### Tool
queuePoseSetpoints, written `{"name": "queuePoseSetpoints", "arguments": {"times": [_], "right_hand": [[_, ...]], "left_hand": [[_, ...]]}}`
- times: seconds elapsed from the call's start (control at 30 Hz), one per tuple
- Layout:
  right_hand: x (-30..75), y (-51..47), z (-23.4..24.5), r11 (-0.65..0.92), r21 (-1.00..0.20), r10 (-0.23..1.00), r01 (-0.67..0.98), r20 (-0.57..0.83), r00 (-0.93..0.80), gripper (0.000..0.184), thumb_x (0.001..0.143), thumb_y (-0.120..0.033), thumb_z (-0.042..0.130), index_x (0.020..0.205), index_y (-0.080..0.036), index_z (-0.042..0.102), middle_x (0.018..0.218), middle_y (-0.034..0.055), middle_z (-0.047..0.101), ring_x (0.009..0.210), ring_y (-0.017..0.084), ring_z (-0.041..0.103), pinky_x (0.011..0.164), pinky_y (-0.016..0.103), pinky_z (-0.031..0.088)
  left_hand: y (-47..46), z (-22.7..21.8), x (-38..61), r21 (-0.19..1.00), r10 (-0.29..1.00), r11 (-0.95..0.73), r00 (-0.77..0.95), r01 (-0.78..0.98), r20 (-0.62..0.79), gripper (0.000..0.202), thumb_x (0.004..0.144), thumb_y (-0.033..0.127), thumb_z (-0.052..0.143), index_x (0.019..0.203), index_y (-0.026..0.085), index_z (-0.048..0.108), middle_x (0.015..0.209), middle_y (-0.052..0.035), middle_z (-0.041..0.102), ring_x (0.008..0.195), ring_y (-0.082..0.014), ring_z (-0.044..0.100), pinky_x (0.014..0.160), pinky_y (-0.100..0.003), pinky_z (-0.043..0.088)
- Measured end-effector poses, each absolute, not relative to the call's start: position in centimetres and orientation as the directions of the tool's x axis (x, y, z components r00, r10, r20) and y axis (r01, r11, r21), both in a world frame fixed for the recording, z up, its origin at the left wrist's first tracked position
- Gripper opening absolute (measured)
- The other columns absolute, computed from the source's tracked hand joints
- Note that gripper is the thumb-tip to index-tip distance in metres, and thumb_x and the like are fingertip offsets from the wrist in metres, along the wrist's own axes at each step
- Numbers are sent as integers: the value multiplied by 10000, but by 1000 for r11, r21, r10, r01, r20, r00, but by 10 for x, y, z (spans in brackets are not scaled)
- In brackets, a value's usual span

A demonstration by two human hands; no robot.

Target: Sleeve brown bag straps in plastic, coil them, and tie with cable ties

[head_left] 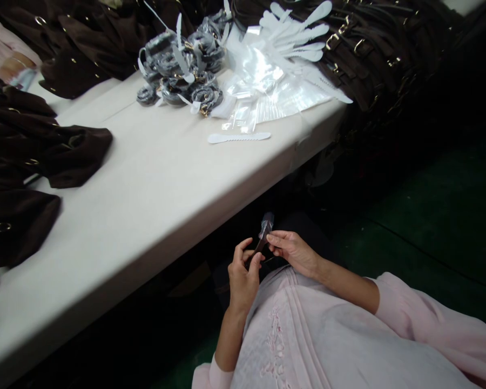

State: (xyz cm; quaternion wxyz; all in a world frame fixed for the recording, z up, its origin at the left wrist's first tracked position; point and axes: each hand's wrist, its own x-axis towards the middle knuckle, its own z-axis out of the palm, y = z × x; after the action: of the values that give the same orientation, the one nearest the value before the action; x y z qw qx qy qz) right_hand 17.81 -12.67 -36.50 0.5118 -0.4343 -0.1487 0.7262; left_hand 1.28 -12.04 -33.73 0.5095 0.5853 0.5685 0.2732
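Note:
Over my lap, just off the table's front edge, both hands hold a dark brown strap. Clear plastic film covers the strap's upper end, where it looks dark and blocky. My left hand pinches the lower part between thumb and fingers, its index finger raised. Higher up, my right hand grips the strap by the lower edge of the film with thumb and fingertips. The strap's lowest part is hidden behind my left hand.
On the white table lie plastic-wrapped coiled straps, clear plastic bags, white notched strips and dark brown bags. Brown buckled straps are piled at the back right. Another person's hand is at far left.

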Motion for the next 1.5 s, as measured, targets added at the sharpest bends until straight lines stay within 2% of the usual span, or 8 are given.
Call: {"name": "queuePoseSetpoints", "arguments": {"times": [0.27,0.47,0.63,0.7,0.9,1.13,1.3,1.5], "right_hand": [[167,-125,-361,-453,-651,871,-609,-468,-147,314,689,-395,849,865,-151,760,763,18,608,669,89,499,586,199,351],[166,-127,-362,-381,-780,912,-497,-404,-66,272,763,-411,784,796,-144,745,694,15,593,647,108,492,590,241,333],[178,-122,-365,-348,-743,890,-572,-453,48,276,718,-389,823,856,-157,766,757,11,594,652,87,457,586,215,346],[184,-120,-367,-355,-704,868,-615,-492,62,302,685,-382,847,877,-161,770,767,11,590,654,84,448,576,203,357],[179,-122,-368,-436,-647,861,-626,-503,-80,314,692,-391,847,881,-156,761,759,13,587,652,82,461,544,182,370],[170,-128,-368,-444,-656,873,-610,-470,-131,319,742,-441,807,853,-151,736,777,27,618,666,97,497,558,199,374],[170,-132,-369,-443,-701,893,-559,-400,-205,417,879,-543,646,870,-133,720,793,56,624,707,124,545,561,206,393],[177,-129,-374,-523,-587,847,-618,-438,-301,431,863,-552,671,985,-142,719,911,75,649,778,134,581,600,191,468]], "left_hand": [[-114,-325,25,902,961,60,219,427,-167,405,904,243,567,1298,223,476,811,3,703,709,-137,651,714,-258,498],[-101,-328,29,930,906,306,237,205,-350,442,850,269,629,1251,171,472,689,32,640,572,-117,577,592,-232,483],[-107,-339,18,934,892,226,326,276,-312,398,883,329,616,1245,196,516,942,-39,691,850,-156,640,803,-284,502],[-111,-343,12,920,894,209,315,331,-317,304,894,353,602,1151,191,593,928,-39,685,828,-153,629,773,-272,495],[-112,-337,8,905,931,195,220,378,-293,209,897,366,592,970,184,664,759,-4,646,643,-120,552,597,-229,447],[-101,-325,19,926,920,206,260,316,-294,334,872,267,609,1195,183,581,734,16,633,610,-101,545,601,-223,455],[-91,-330,24,934,871,325,340,145,-356,400,836,293,643,1199,131,607,681,16,605,559,-91,511,560,-223,446],[-98,-334,21,942,905,254,292,218,-311,289,875,272,591,1133,159,656,837,-45,675,665,-123,557,581,-228,453]]}}
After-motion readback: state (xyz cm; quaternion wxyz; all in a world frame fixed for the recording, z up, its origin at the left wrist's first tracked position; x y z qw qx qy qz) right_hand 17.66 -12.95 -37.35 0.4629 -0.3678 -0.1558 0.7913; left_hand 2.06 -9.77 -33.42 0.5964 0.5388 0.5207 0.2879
